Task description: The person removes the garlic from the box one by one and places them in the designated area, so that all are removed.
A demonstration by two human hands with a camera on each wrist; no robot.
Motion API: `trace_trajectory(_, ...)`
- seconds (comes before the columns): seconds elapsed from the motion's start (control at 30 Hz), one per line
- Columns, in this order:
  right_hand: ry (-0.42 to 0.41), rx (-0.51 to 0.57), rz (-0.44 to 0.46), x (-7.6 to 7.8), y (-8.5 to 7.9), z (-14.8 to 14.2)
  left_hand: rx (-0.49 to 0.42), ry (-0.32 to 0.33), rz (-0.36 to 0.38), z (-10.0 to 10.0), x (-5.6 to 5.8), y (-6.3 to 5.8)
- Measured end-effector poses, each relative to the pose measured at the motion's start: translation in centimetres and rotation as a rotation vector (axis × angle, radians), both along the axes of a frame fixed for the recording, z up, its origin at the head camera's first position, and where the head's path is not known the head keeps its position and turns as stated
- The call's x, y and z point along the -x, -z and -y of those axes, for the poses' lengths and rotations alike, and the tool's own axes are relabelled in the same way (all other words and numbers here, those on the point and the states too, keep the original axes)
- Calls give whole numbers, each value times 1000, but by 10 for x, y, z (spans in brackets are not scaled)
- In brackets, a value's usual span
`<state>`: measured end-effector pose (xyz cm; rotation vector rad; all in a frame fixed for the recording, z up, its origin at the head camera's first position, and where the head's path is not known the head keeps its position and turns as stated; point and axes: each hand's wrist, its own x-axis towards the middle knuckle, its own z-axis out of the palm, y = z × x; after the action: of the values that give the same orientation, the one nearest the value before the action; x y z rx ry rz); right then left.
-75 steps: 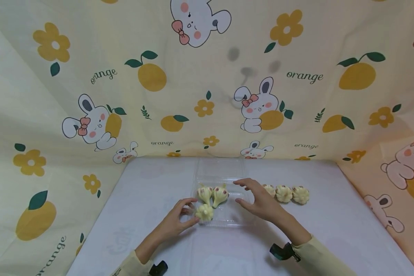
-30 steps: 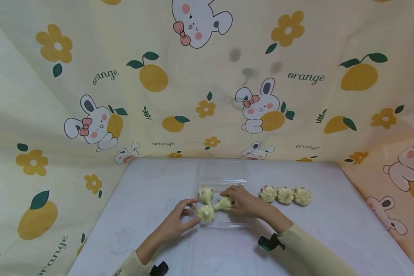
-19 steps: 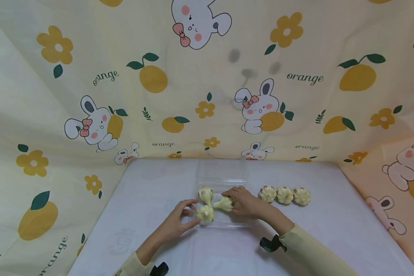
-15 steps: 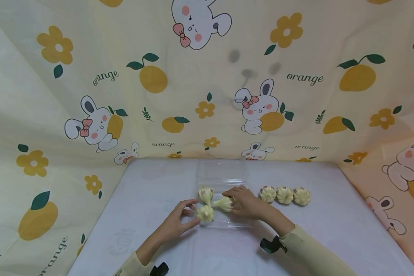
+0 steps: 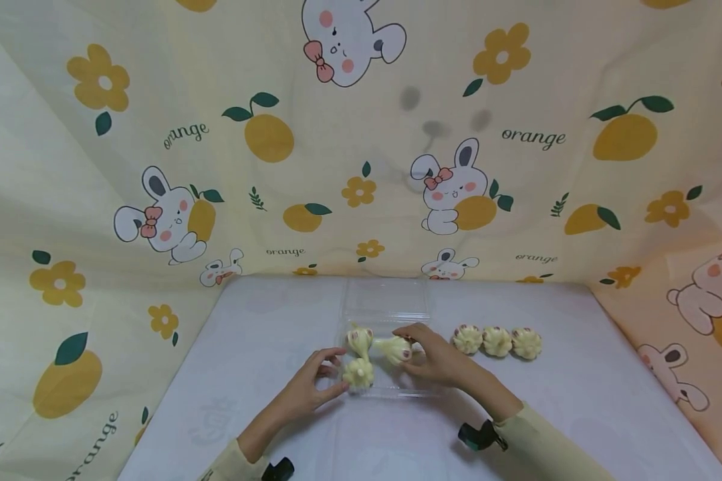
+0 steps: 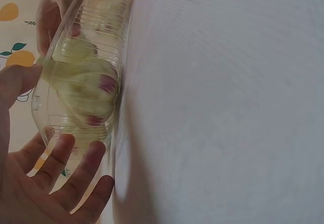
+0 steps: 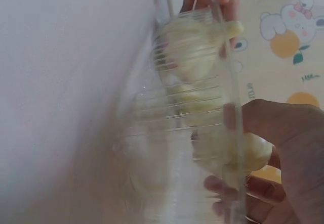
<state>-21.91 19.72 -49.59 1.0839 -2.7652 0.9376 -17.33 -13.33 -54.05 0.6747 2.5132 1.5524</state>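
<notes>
Your right hand (image 5: 436, 355) pinches one garlic bulb (image 5: 394, 349) over the middle of the clear plastic box (image 5: 397, 391), thumb and fingers partly curled about its belly. Your left hand (image 5: 309, 382) grips the box's left end in a wide curve, beside two other bulbs (image 5: 359, 341) inside. Three more sit in a row (image 5: 497, 341) right of the box, on the table (image 5: 265, 321).

The bulb is probably light and firm, perhaps slightly slick; take it round the belly, since the stem may snap. The box looks thin and likely flexes, so steady it gently.

Your right fingers hide part of the bulb; you can't tell whether it touches the box floor. Reflections blur it in the right wrist view.
</notes>
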Motion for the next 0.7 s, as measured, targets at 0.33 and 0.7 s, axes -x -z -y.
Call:
trace_trajectory(0.33, 18, 155, -105, -14, -6, -13, 0, -5, 14, -1, 0, 0)
trace_trajectory(0.7, 195, 159, -79, -36, -14, -36, -8, -13, 34, -2, -1, -2)
